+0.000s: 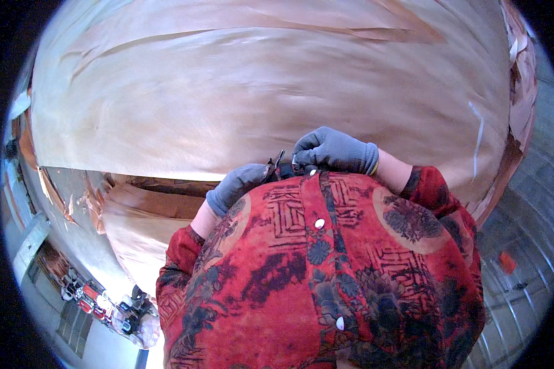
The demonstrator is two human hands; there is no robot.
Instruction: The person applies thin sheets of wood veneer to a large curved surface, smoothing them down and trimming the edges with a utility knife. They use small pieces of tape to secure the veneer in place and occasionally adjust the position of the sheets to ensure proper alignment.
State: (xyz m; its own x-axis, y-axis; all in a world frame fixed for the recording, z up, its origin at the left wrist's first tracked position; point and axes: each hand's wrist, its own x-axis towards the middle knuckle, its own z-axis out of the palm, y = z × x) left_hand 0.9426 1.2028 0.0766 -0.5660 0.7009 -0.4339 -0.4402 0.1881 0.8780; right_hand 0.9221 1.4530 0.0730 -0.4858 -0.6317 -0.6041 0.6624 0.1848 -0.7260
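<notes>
Both my hands wear grey knit gloves and meet close in front of my red patterned shirt [271,246]. My left hand [243,183] is closed around a small dark object [278,165] with a thin tip pointing up; its kind is not clear. Just to the right, my right hand [338,150] is closed in a pinch, thumb against fingers. Something small and dark with a pale edge shows at its fingertips, too small to name. The shirt front partly hides what lies between the hands. Beyond them spreads a broad stack of thin tan sheets [228,104].
Ragged reddish-brown sheet edges [518,117] hang along the stack's right side. A lower tan sheet [148,212] lies at the left, with torn scraps [68,197] beside it. A parked motorbike [98,304] stands at the lower left. An orange scrap [506,262] lies on the grey floor.
</notes>
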